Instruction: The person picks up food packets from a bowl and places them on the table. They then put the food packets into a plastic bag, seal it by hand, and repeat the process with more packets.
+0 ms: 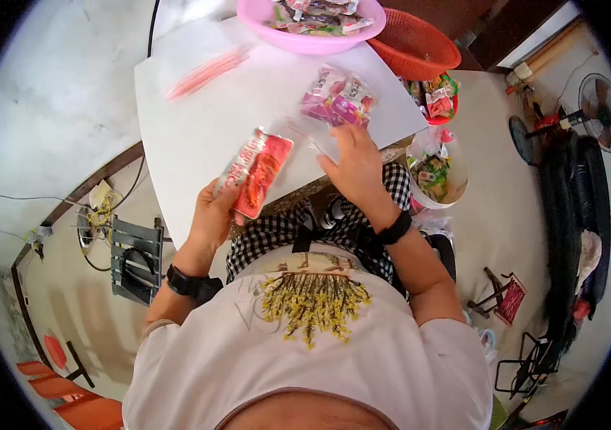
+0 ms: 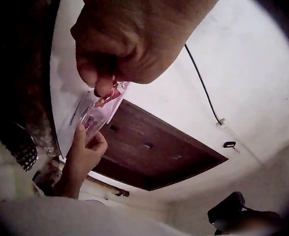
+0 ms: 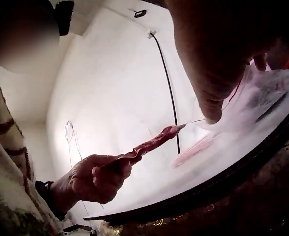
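My left hand [image 1: 213, 211] grips the lower end of a flat red snack packet [image 1: 261, 168] with white printed lettering, held up over the table's near edge. In the right wrist view the packet [image 3: 152, 142] shows edge-on. My right hand [image 1: 357, 168] is at a clear plastic bag [image 1: 307, 133], its thumb and fingers spread apart with the film between them. Beyond the fingertips, purple and white snack packets [image 1: 337, 97] lie on the white table [image 1: 248, 93]. The left wrist view shows the right hand [image 2: 85, 157] with its thumb raised against the clear plastic.
At the table's far side stands a pink basin [image 1: 312, 44] of packets, beside a red basket [image 1: 416, 50]. A white bucket [image 1: 456, 175] with packets stands to the right. Pink-red strips [image 1: 205, 72] lie at the far left. A folding chair [image 1: 135, 254] and fans [image 1: 599, 111] stand around.
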`<act>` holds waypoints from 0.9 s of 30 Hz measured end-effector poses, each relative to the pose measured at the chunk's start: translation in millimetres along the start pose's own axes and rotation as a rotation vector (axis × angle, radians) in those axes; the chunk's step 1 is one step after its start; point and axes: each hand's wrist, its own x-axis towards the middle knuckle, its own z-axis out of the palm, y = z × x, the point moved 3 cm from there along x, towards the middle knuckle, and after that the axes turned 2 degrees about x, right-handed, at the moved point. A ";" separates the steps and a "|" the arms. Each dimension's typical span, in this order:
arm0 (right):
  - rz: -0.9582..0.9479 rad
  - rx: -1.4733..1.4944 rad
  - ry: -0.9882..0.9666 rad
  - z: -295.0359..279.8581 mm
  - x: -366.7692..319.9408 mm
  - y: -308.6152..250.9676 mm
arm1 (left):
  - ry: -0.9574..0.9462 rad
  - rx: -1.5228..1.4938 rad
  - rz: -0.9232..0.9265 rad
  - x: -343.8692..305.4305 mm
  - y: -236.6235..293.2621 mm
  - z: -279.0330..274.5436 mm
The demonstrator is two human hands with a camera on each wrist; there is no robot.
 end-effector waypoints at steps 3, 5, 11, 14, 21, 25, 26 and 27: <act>0.002 0.045 -0.091 5.8 -2.4 14.6 | -0.070 0.007 -0.070 3.4 -3.5 16.3; -0.002 0.125 0.031 -4.8 3.5 10.9 | -0.128 0.048 -0.090 14.0 -8.0 20.8; -0.031 0.185 0.174 -20.0 13.5 8.3 | -0.167 0.061 -0.079 34.6 19.0 74.8; -0.043 0.180 0.190 -21.8 15.0 8.4 | -0.196 0.020 -0.067 51.6 21.3 96.2; 0.070 0.299 0.295 -24.6 24.8 26.8 | -0.231 0.009 -0.098 66.7 19.0 126.1; 0.190 0.312 0.213 -31.7 28.1 32.3 | -0.252 0.115 -0.139 53.7 20.3 105.7; 0.155 0.279 0.201 -31.0 26.9 34.1 | -0.264 0.126 -0.162 47.2 24.3 102.7; 0.121 0.245 0.188 -30.7 26.5 34.1 | -0.277 0.136 -0.185 43.8 25.7 101.6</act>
